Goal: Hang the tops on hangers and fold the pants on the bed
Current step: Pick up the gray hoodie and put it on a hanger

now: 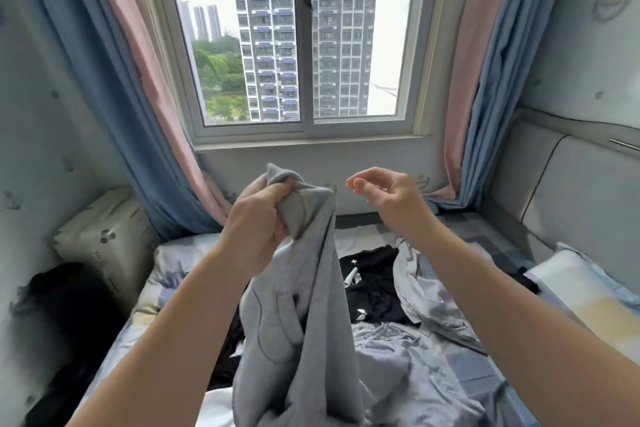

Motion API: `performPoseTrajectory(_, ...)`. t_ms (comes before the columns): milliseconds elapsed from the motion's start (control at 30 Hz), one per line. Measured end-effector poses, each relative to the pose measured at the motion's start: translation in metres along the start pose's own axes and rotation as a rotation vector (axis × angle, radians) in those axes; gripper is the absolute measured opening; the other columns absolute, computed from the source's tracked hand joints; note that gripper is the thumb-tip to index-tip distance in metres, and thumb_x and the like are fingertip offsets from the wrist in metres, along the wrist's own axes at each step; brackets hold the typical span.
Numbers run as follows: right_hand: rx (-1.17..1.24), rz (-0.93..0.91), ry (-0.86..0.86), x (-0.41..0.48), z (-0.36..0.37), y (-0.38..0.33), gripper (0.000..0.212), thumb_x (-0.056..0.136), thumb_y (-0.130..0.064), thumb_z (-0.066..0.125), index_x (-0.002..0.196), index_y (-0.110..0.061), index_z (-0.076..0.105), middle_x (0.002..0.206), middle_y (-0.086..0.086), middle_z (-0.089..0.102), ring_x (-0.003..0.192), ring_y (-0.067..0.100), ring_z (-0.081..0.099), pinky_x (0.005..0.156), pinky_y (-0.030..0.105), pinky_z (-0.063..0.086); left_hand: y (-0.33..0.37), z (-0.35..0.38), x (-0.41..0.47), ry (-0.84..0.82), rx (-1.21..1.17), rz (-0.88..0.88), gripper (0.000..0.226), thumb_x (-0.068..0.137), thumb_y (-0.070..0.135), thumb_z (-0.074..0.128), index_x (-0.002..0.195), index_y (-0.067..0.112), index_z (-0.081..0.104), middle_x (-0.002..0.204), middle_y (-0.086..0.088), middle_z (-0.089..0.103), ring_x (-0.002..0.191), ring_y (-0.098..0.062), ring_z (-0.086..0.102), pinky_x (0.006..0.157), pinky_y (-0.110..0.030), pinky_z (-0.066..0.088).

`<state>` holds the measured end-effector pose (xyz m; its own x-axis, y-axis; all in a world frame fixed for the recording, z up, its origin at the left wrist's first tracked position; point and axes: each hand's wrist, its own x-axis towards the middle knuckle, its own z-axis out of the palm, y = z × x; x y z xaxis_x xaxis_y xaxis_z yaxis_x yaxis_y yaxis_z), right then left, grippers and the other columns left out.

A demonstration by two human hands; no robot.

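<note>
The left hand's fingers (pixel 277 230) and thumb are curled tight and clamp a bunched edge of a grey, soft jersey garment (pixel 304 315). A small peak of the cloth sticks up above the knuckles. The left hand (pixel 258 215) holds this bunch up in the air over the middle of the bed, in front of the wall below the window sill. The garment hangs from it in long folds, and its lower end passes out of the bottom edge of the view. Whether it is a top or pants cannot be told.

The right hand's fingertips (pixel 353 182) are loosely curved and slightly apart, with the thumb near the forefinger and nothing between them. The right hand (pixel 388 198) hangs in the air beside the grey cloth, apart from it, with a clear gap between the two hands.

Below, the bed with a blue, grey and cream patchwork sheet (pixel 485 374) carries a crumpled black garment with small white marks (pixel 374 288) and, touching its right side, a pale grey-blue garment with dark edging (pixel 433 291).

A padded grey headboard (pixel 571 191) closes the bed's right edge. A white box (pixel 104 236) stands at its left, and pink and blue curtains (pixel 138 80) frame the white sliding window (pixel 306 128) beyond the far edge.
</note>
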<state>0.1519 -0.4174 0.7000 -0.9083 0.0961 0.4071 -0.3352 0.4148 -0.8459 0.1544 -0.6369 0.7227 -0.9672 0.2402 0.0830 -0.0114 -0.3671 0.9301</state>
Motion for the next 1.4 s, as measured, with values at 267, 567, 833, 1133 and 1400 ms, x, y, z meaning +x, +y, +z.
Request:
performPoseTrajectory(267, 0.089, -0.077, -0.054, -0.077, 0.057, -0.021, 0.007, 0.091, -0.029, 0.064, 0.085, -0.027, 0.065, 0.077, 0.004, 0.068, 0.067, 0.02, 0.066, 0.056, 0.041, 0.051, 0.016, -0.002, -0.007, 0.052, -0.086, -0.01, 0.01, 0.102, 0.005, 0.048, 0.095, 0.009, 0.055, 0.077, -0.008, 0.06, 0.07, -0.018, 0.063, 0.073, -0.038, 0.058)
performPoseTrajectory(567, 0.054, 0.035, 0.005, -0.068, 0.079, -0.027, 0.028, 0.08, -0.045, 0.073, 0.096, -0.029, 0.057, 0.081, -0.004, 0.067, 0.072, 0.008, 0.061, 0.066, 0.028, 0.052, 0.029, 0.022, -0.011, -0.034, -0.317, -0.123, 0.009, 0.105, 0.012, 0.047, 0.112, 0.008, 0.05, 0.102, -0.017, 0.059, 0.089, -0.025, 0.057, 0.078, -0.04, 0.053)
performPoseTrajectory(833, 0.346, 0.067, 0.111, -0.032, 0.036, -0.035, 0.007, 0.095, -0.005, 0.064, 0.097, -0.012, 0.064, 0.077, 0.003, 0.069, 0.071, 0.012, 0.062, 0.065, 0.029, 0.052, 0.053, 0.022, 0.009, 0.05, -0.25, 0.021, 0.02, 0.101, 0.014, 0.057, 0.121, 0.01, 0.058, 0.112, -0.01, 0.069, 0.103, -0.025, 0.068, 0.084, -0.046, 0.06)
performPoseTrajectory(1133, -0.211, 0.108, -0.114, -0.066, 0.021, -0.002, 0.033, 0.071, -0.041, 0.079, 0.086, -0.028, 0.053, 0.064, -0.017, 0.055, 0.061, 0.005, 0.051, 0.055, 0.022, 0.041, 0.0, 0.007, 0.014, 0.241, -0.074, 0.055, 0.016, 0.099, 0.023, 0.062, 0.089, 0.01, 0.06, 0.059, 0.003, 0.069, 0.064, -0.01, 0.073, 0.056, -0.025, 0.056)
performPoseTrajectory(1400, -0.644, 0.378, -0.051, -0.131, 0.039, 0.08, 0.012, 0.086, -0.019, 0.055, 0.085, -0.027, 0.046, 0.086, -0.005, 0.051, 0.078, 0.024, 0.054, 0.064, 0.039, 0.047, -0.055, 0.001, -0.015, 0.268, -0.031, -0.061, 0.014, 0.098, 0.017, 0.064, 0.087, 0.009, 0.06, 0.079, -0.009, 0.073, 0.066, -0.018, 0.073, 0.058, -0.029, 0.058)
